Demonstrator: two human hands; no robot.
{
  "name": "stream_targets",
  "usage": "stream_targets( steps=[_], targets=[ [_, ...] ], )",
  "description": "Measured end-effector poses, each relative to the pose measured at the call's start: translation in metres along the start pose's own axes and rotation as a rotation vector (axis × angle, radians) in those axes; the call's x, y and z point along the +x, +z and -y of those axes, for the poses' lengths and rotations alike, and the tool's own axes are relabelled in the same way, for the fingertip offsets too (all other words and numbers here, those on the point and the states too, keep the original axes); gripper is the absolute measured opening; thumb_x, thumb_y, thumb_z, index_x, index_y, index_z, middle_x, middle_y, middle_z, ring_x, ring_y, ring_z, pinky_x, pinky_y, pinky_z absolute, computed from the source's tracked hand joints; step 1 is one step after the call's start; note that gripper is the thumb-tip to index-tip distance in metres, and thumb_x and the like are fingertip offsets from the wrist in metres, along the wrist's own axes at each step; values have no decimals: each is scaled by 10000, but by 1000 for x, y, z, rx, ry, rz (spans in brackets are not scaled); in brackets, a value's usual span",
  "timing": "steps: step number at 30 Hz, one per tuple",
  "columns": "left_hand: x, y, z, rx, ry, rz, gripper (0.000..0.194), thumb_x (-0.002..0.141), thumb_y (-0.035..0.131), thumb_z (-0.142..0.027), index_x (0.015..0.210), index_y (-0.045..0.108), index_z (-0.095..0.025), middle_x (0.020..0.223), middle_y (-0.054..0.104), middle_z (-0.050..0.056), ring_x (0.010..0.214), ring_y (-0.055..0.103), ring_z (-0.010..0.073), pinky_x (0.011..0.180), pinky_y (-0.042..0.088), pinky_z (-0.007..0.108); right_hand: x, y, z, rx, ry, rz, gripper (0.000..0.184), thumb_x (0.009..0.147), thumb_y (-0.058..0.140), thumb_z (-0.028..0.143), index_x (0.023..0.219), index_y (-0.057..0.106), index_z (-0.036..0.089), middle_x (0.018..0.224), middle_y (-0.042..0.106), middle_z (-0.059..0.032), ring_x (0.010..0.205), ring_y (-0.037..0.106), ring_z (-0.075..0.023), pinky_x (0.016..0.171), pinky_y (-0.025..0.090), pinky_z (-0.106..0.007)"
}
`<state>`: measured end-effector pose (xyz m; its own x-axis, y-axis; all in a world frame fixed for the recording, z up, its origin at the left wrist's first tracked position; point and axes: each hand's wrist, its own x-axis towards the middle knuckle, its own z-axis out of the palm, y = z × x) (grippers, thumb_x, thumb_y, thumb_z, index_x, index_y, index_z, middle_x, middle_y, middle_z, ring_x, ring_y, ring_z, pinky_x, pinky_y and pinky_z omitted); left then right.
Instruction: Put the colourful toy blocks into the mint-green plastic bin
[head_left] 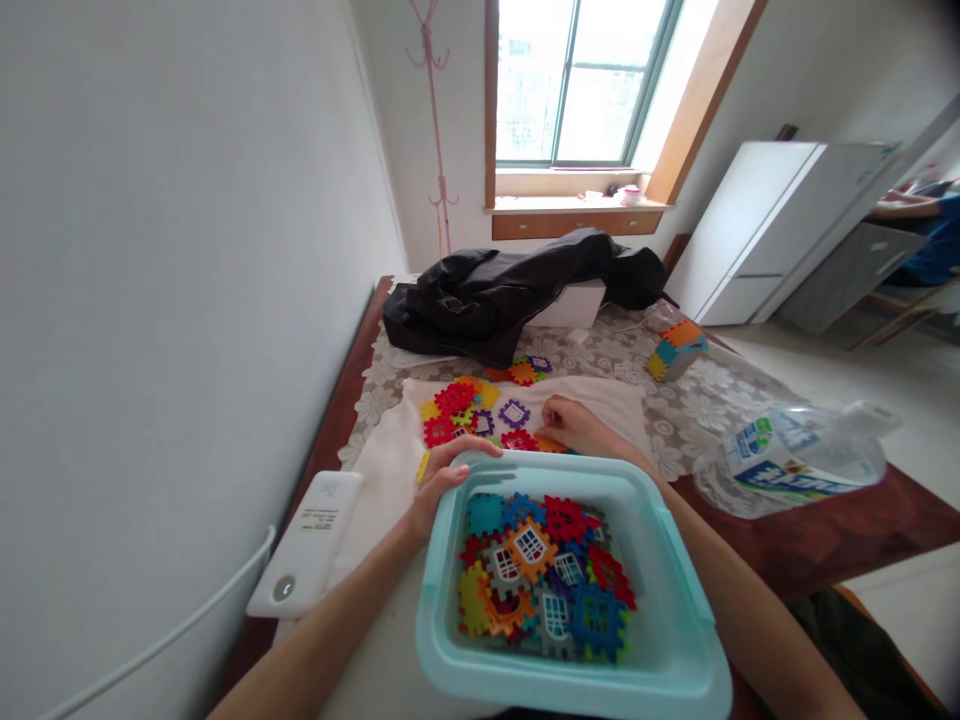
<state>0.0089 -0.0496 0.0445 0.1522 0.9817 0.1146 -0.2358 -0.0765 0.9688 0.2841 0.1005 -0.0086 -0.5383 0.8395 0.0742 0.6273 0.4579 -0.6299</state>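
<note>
A light-blue plastic bin (682,655) holds a jumble of colourful interlocking building tiles (600,615), some with white window inserts. My left hand (442,480) is closed over the bin's far left rim. Beyond the bin, my right hand (577,425) is bent down at the white cloth, its fingers pinched at an orange building tile (551,444). A red tile (517,440) lies just left of those fingertips. Farther left is a loose heap of red and yellow tiles (455,398), and a purple tile (514,413) lies apart from it.
White cloth (390,455) covers part of the flowered tablecloth. A white device (315,540) lies by the left wall. Black fabric (480,295) drapes across the back. An assembled tile cube (676,350) and a clear plastic package (802,455) stand right. Another person's arm (904,208) shows far right.
</note>
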Motion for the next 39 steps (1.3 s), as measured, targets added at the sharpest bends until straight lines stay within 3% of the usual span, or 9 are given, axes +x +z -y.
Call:
stream_targets(
  steps=[3,6,8,10,21,27,32,36,39],
  targets=[
    [0,-1,1,0,17,4,344,847,649,-384,1041,858,-191,1017,779,89,913,673,246,779,513,308,-3,1,2,49,2,18,349,982,680,461,1236,721,225,1106,748,-61,937,666,-196,818,528,-325],
    [-1,-2,2,14,27,15,347,862,637,-391,1054,854,-200,1028,774,89,916,670,247,786,515,312,-9,2,8,0,-77,19,637,931,771,531,1510,637,305,1408,697,-103,1244,662,-288,1066,540,-433],
    [-1,-2,1,29,30,9,346,869,633,-389,1057,854,-198,1057,774,91,946,673,254,807,517,315,-11,3,12,-19,-148,25,608,909,811,505,1469,687,306,1432,691,-110,1305,647,-318,1139,518,-465],
    [-1,-2,1,34,28,1,343,868,636,-381,1055,855,-195,1058,774,90,945,670,252,806,513,312,-12,2,15,1,-188,55,488,930,794,457,1386,741,291,1337,733,-105,1239,682,-304,1105,544,-447],
    [-2,-1,1,-8,17,-14,324,859,670,-385,1047,860,-203,1095,783,94,965,678,255,801,527,306,-4,-17,-6,-143,-99,26,249,961,608,240,1154,761,207,1225,737,-110,1149,683,-254,1063,530,-413],
    [-1,-2,2,-17,5,4,342,851,681,-412,1054,853,-198,1083,780,100,917,678,249,777,529,306,-5,-28,-20,-93,-64,34,382,904,782,485,1198,784,241,1274,752,-113,1161,688,-302,1063,539,-450],
    [0,-2,2,0,20,20,335,878,670,-428,1056,848,-208,1043,766,92,892,668,239,775,515,302,-6,-35,-24,-83,-41,66,296,938,701,416,1150,795,231,1235,772,-105,1117,710,-293,1034,546,-439],
    [0,-3,2,11,21,30,342,884,661,-428,1070,845,-207,1045,763,94,923,670,249,803,515,309,-4,-40,-33,-103,66,-73,397,836,697,262,1222,747,179,1226,766,-115,1046,705,-258,981,555,-396],
    [0,-4,2,35,26,25,344,877,646,-411,1067,851,-211,1054,772,93,932,666,247,815,513,310,-4,-44,-31,-12,89,-197,362,834,696,300,1173,710,173,1176,761,-100,958,682,-216,898,559,-359]
  ],
)
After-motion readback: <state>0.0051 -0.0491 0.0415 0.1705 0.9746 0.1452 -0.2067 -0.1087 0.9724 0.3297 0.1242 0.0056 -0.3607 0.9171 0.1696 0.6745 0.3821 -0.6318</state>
